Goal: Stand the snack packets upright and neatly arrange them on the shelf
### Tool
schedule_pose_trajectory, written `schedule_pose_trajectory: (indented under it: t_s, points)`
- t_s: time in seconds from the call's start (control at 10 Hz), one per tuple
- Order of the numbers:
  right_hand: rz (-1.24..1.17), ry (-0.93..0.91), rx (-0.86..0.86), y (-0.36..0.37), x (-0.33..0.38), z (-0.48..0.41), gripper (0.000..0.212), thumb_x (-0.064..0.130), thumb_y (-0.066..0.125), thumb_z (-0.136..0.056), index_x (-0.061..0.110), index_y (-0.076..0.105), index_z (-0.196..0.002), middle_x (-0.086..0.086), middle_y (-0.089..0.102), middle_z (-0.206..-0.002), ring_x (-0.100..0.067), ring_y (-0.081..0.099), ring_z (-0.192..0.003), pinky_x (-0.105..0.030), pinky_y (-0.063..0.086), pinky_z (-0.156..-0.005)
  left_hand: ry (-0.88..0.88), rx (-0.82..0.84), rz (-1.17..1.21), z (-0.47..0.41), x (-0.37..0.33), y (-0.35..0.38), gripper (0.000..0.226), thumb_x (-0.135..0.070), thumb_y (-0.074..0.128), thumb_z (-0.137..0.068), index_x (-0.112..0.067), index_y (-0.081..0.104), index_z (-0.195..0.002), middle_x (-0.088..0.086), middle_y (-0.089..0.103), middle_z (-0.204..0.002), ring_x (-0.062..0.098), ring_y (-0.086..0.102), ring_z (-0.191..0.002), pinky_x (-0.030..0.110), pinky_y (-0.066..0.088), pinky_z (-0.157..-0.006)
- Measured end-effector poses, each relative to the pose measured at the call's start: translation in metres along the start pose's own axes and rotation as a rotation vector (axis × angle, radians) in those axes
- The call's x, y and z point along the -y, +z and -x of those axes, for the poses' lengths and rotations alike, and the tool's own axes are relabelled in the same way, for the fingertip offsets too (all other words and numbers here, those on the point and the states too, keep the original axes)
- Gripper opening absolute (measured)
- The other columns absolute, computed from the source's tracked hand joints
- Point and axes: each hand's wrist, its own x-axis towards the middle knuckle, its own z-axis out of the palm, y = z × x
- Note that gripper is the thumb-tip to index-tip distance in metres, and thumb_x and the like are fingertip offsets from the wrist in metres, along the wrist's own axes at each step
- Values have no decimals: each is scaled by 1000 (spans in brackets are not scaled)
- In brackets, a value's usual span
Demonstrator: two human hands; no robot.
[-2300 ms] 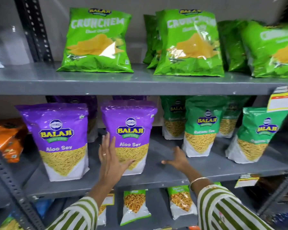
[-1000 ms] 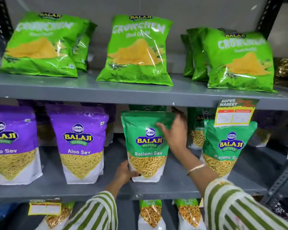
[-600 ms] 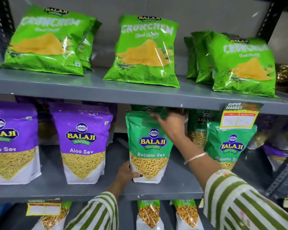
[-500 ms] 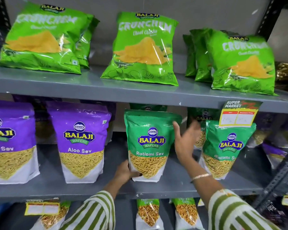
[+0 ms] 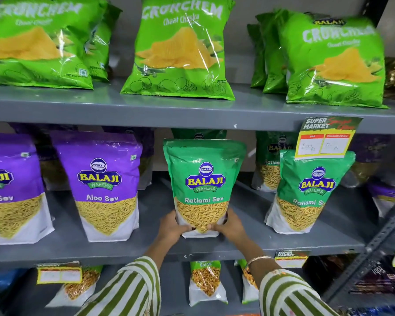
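Item: green Ratlami Sev packet, upright, centre of the middle shelf, base set a little back from the near lip.

Grip: left hand and right hand clasp the packet's two lower corners, fingers curled around onto its front face; fingertips nearly meet across the white base.

Step in hand, as judged: settling and squaring the packet. Best done by pressing the base flat on the shelf, turning the printed face parallel to the near lip, and letting go only once it stands without leaning.

Neighbours, left: purple Aloo Sev packet, upright, a clear gap between. Further left, a second purple packet, cut by the frame edge.

Neighbours, right: second Ratlami Sev packet, tilted slightly, a wider gap between.

Behind: more green packets in a far row, partly hidden.

Overhead: the upper shelf edge sits close above the packet top, so little room to lift; sliding suits better. A price tag hangs at right.
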Motion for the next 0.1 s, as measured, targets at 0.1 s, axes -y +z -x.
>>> schedule_pose_trajectory:
  t_s: [0.1]
  points:
    - [6,-53,-51,3,5,7,94,24,84,-62,8,30,-137,-13,46,-141,-29,41,-133,-34,38,-104,-13,-8,-25,6,-3,-1,55,-6,76,-66,-1,54,-117,17,63,-122,17,56,-94,28,47,-86]
